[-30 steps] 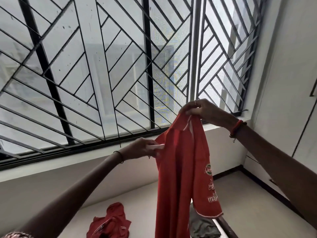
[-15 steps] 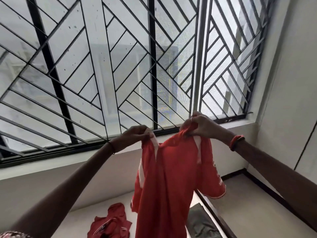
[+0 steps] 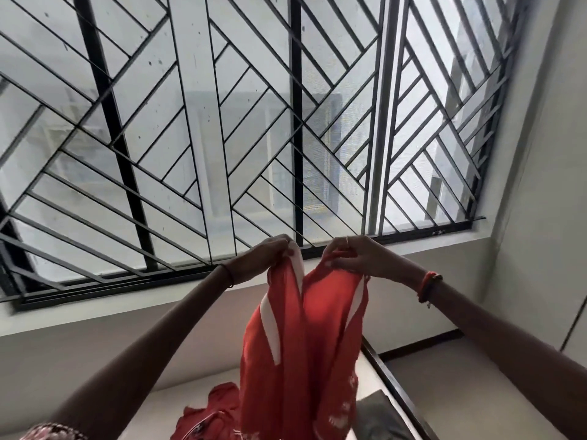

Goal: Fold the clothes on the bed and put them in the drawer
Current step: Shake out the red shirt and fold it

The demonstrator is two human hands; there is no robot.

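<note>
**Hands close in at the shirt's top edge**

Half a second ago the hands were apart with the shirt's shoulders spread between them; now the left hand [image 3: 266, 255] and right hand [image 3: 352, 257] are near each other at the same height. Each pinches a bunch of the top edge with curled fingers. The shirt [image 3: 305, 344] hangs below both hands in a narrower, gathered column, and the sleeve that flared out under the right hand is now drawn in.

Below the left forearm lies the pale bed [image 3: 143, 417], with a crumpled red garment [image 3: 209, 417] on it. A folded grey garment [image 3: 378, 417] sits below the right hand, against the bed's dark frame [image 3: 390, 382]. Beyond the frame, under the right arm, is a light floor [image 3: 460, 376]. Behind and above both hands, a window with a black grille [image 3: 222, 138] of slanted bars fills the wall.

The shirt is thin, smooth red cloth with white stripes and faint white print. A red thread band [image 3: 428, 285] circles the right wrist
</note>
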